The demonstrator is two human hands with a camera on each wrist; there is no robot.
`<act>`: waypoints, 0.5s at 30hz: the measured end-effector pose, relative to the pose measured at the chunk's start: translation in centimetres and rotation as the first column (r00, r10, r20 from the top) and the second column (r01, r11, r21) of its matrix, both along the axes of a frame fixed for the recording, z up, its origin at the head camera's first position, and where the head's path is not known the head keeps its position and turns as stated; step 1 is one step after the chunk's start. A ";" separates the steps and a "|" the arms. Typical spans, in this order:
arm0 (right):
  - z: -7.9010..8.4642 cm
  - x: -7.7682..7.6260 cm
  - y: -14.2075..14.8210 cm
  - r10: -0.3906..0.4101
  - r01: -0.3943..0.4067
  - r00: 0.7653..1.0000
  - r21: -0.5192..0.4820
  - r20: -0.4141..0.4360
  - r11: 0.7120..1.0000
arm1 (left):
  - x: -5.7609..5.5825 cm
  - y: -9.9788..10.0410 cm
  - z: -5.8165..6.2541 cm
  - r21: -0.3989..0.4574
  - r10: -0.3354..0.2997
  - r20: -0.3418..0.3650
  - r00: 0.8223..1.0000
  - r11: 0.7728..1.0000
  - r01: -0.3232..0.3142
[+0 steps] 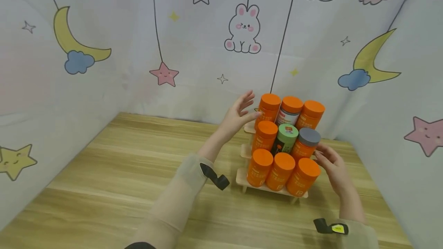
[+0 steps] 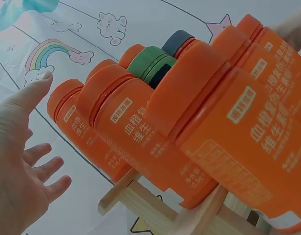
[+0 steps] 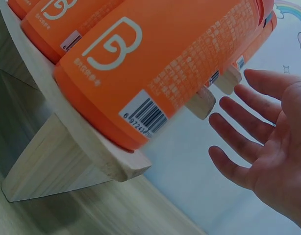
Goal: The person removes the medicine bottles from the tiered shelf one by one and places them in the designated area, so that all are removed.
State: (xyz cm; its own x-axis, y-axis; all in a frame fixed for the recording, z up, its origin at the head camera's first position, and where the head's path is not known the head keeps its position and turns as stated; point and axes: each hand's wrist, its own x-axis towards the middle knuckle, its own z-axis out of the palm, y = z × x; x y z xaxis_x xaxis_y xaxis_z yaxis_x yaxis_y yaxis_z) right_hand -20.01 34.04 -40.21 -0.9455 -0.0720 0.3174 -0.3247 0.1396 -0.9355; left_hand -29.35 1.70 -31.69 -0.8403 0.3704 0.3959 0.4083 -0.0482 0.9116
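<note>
A three-tier wooden rack (image 1: 241,177) holds jars in rows of three. Most jars are orange with orange lids, such as the front-left orange jar (image 1: 259,169). The middle row includes a green-lidded jar (image 1: 286,136) and a grey-lidded jar (image 1: 306,143); a white-labelled jar (image 1: 288,115) stands in the back row. My left hand (image 1: 238,117) is beside the back-left jar, fingers spread and holding nothing; the left wrist view shows a gap to the jars. To the rack's right, my right hand (image 1: 333,166) has loosely bent fingers, apart from the jars in the right wrist view.
The rack stands on a wood-grain table (image 1: 104,187), toward its right side. White fabric (image 1: 200,41) printed with moons, stars and rabbits hangs behind and at both sides. A black strap (image 1: 214,176) sits on the left wrist, another strap (image 1: 330,227) on the right.
</note>
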 end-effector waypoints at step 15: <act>-1.3 0.0 0.1 0.075 -0.071 0.992 -0.041 0.101 0.997 | -0.9 2.0 0.2 0.013 -0.074 0.061 0.995 0.997 0.073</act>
State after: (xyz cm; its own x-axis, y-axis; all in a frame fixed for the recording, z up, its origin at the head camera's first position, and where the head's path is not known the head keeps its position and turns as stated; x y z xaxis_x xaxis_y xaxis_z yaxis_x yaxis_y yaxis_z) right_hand -19.98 34.17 -41.53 -0.9658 -0.1317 0.2232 -0.2351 0.0831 -0.9684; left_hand -30.28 3.74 -31.53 -0.8340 0.4276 0.3487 0.3464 -0.0862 0.9341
